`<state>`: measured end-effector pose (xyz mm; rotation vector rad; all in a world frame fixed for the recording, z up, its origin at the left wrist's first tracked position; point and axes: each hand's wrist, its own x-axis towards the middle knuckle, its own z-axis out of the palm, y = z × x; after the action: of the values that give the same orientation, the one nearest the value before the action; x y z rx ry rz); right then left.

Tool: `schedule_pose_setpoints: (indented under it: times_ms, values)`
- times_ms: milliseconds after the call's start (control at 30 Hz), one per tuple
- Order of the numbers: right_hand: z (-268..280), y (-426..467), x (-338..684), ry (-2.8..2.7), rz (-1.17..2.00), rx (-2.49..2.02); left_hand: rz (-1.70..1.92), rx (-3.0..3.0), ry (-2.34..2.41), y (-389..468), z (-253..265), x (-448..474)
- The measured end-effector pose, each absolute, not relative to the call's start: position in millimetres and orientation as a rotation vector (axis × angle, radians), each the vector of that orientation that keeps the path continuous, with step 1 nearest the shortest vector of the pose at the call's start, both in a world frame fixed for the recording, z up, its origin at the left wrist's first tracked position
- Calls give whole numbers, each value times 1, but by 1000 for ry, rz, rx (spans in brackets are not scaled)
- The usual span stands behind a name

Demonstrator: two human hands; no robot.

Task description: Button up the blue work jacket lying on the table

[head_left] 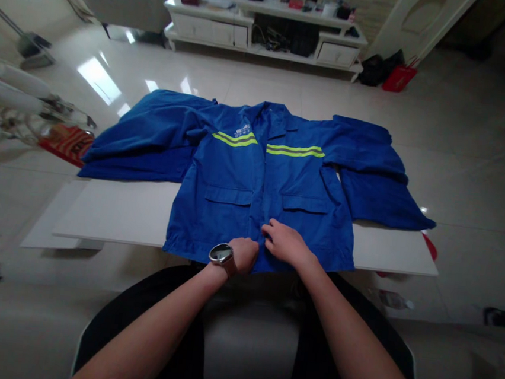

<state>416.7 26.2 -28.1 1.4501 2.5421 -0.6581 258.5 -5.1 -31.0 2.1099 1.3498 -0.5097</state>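
Observation:
A blue work jacket lies spread front side up, its collar pointing away from me and both sleeves stretched out sideways. Yellow-green reflective bands cross the chest, and white lettering sits above the band on the left. My left hand, with a watch on its wrist, is closed on the front edge at the bottom hem; its fingertips are hidden. Slightly higher, my right hand has its curled fingers pinching the front placket, just right of the left hand.
Under the jacket is a white table, with the sleeves reaching past its far edge. Bottles and a red KFC bag stand on the left. A clear plastic bottle lies low on the right. Across the floor stands a white cabinet.

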Motion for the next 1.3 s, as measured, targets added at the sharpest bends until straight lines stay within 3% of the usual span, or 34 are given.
schedule_pose_setpoints:
  times_ms: [500, 1133, 1300]
  values:
    - [-38, 36, 418, 2316, -787, 1864, -384, 2075, 1266, -1, -22, 252]
    - [-45, 44, 424, 2200, -778, 1957, -350, 2088, 1276, -8, -30, 254]
    - [-35, 43, 427, 2054, -1087, 1876, -290, 2045, 1395, 6, -26, 244]
